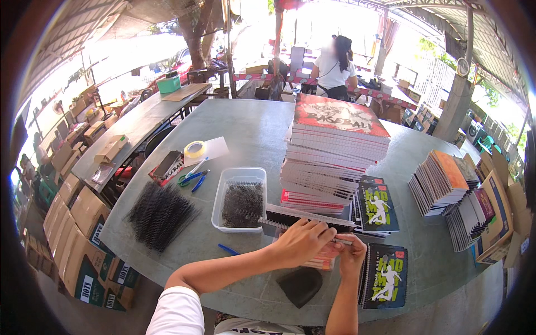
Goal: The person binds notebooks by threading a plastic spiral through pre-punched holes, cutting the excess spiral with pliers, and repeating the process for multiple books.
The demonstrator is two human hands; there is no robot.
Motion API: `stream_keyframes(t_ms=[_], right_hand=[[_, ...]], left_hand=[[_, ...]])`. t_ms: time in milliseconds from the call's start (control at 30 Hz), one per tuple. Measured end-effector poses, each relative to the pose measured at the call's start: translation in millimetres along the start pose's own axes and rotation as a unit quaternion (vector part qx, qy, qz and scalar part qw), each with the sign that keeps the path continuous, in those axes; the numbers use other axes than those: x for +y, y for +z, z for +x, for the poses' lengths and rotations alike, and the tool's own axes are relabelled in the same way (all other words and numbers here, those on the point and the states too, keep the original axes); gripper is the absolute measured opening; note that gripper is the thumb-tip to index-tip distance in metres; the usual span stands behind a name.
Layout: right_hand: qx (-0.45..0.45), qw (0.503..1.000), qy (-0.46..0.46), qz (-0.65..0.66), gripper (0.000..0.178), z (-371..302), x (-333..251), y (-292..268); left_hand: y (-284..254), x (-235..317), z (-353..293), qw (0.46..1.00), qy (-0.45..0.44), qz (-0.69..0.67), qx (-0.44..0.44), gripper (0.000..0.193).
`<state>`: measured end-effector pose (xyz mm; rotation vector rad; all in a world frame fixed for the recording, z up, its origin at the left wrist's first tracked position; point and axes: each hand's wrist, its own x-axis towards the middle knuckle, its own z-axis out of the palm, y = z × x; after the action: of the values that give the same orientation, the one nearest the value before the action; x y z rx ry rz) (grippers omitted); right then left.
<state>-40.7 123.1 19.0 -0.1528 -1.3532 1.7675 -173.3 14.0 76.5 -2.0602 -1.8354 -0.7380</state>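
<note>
Both my hands meet over the near middle of the table, fingers curled on what looks like a notebook (pixel 319 261) with a pinkish-orange cover, mostly hidden beneath them. My left hand (pixel 304 240) reaches across from the left, fingertips pinched at its upper edge. My right hand (pixel 350 252) grips its right end, thumb up. Just beyond them lies a long narrow strip (pixel 279 215) with a pale toothed edge and a dark band. A clear plastic tub (pixel 215 212) of black binding coils (pixel 243 204) stands left of it. A dark rounded pad (pixel 300 286) lies nearer to me.
A tall notebook stack (pixel 335 151) rises beyond my hands. Dark notebooks (pixel 385 276) lie at right, near more stacks (pixel 438 181) and a carton (pixel 497 218). Loose coils (pixel 162 215), cutters (pixel 192 178), a tape roll (pixel 194 149) and a blue pen (pixel 228 249) lie left. A person (pixel 334 70) is beyond.
</note>
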Motion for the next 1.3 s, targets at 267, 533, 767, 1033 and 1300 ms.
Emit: stream_keyframes(t_ms=[267, 533, 767, 1033, 1300], right_hand=[[-0.01, 1.0, -0.011, -0.022, 0.015, -0.7, 4.1, -6.2], [0.014, 0.992, -0.083, -0.099, 0.024, 1.4, 5.0, 0.7], [0.041, 0.989, 0.007, -0.144, 0.019, -0.7, 2.6, 8.9], [0.054, 0.997, 0.054, 0.007, 0.024, -3.7, 0.2, 13.2], [0.05, 0.997, -0.003, 0.052, 0.018, -1.9, 1.5, 11.8]], left_hand=[[-11.7, 1.7, 8.3, 0.986, -0.06, -0.024, -0.152, 0.017], [-7.9, 7.2, 5.8, 0.998, -0.047, -0.023, 0.047, 0.027], [-22.4, -1.6, 8.9, 0.996, -0.079, -0.016, -0.036, 0.039], [-30.6, -4.1, 11.6, 0.989, -0.106, -0.018, -0.104, 0.018], [-25.7, 3.4, 10.9, 0.996, -0.072, 0.004, -0.052, 0.019]])
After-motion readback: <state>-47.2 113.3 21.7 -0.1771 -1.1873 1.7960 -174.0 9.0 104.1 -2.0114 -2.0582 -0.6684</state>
